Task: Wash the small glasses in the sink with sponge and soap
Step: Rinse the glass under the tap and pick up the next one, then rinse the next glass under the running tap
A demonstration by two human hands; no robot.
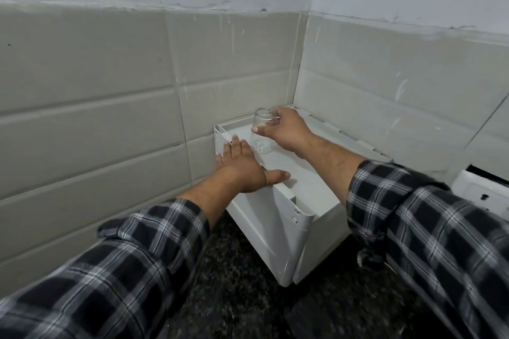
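My right hand (pixel 286 131) grips a small clear glass (pixel 265 117) from the side and holds it above a white box-like appliance (pixel 275 217) in the wall corner. A second small clear glass (pixel 261 146) stands on the appliance's flat top just below the held one. My left hand (pixel 242 168) rests flat on the top's left edge, fingers straight, thumb spread toward the front. No sink, sponge or soap is in view.
Grey tiled walls (pixel 96 118) meet in a corner behind the appliance. It stands on a dark speckled stone counter (pixel 234 297). Part of another white object (pixel 484 190) shows at the right edge.
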